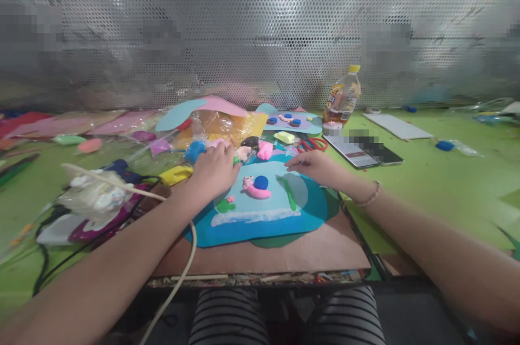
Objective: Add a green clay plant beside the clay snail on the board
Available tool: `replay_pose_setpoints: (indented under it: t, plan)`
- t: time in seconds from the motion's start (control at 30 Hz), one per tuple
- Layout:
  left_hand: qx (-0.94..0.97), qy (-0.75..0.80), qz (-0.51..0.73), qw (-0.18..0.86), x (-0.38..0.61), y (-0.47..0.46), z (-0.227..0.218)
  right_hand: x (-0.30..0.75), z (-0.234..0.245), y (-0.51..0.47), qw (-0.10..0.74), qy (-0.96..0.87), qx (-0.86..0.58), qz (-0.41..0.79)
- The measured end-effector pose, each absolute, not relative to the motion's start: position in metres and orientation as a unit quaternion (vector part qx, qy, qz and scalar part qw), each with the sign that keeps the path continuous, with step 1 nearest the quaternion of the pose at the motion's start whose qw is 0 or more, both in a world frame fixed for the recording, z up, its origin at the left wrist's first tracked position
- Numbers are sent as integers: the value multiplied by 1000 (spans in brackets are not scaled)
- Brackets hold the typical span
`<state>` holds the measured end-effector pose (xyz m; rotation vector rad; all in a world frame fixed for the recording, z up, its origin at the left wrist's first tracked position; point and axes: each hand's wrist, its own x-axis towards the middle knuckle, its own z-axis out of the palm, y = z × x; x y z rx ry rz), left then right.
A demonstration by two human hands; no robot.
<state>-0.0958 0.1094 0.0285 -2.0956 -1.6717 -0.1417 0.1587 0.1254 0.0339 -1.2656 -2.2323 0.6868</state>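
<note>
Your green table [426, 182] spreads out beyond both hands, and on it, right under your forearms, lies a brown board [325, 253]. On the board sits a blue paper picture [260, 220], layered in light and dark blue with a white strip along its near edge. It lies between your two hands and reaches under both of them.

Your left hand [215, 169] rests knuckles-up on the far left edge of the picture with its fingers curled under. A small green bit [235, 161] shows at its fingertips, but you cannot tell whether the hand is gripping it. Your right hand [314, 166] lies palm down on the far right edge of the picture, fingers stretched flat and holding nothing, with a bracelet [371, 195] at its wrist.

Beyond your right hand and well apart from it stands a bottle [343, 97] with a yellow cap. A phone [365, 151] lies just to the right of that hand, and red scissors [312, 144] lie just beyond its fingers.

Between your hands, on the picture, sits a pink snail [257, 187] with a blue shell, and a green strip [289, 193] lies near your right fingertips. A pink lump [265, 150] sits just beyond the gap between your hands. A blue lump [195, 151] lies just beyond your left hand, and a yellow lump [175, 174] lies to that hand's left.
</note>
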Motion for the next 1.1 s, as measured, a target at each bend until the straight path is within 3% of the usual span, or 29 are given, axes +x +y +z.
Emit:
replay_pose_setpoints:
  t: [0.63, 0.87, 1.1]
  plan:
    - [-821, -486, -247, 169, -80, 105, 31, 162, 30, 131, 275, -804, -454, 268]
    - [-831, -480, -248, 129, -76, 100, 34, 162, 32, 132, 260, -806, -470, 248]
    - [-840, -462, -260, 110, -77, 97, 36, 158, 38, 125, 257, -785, -475, 303]
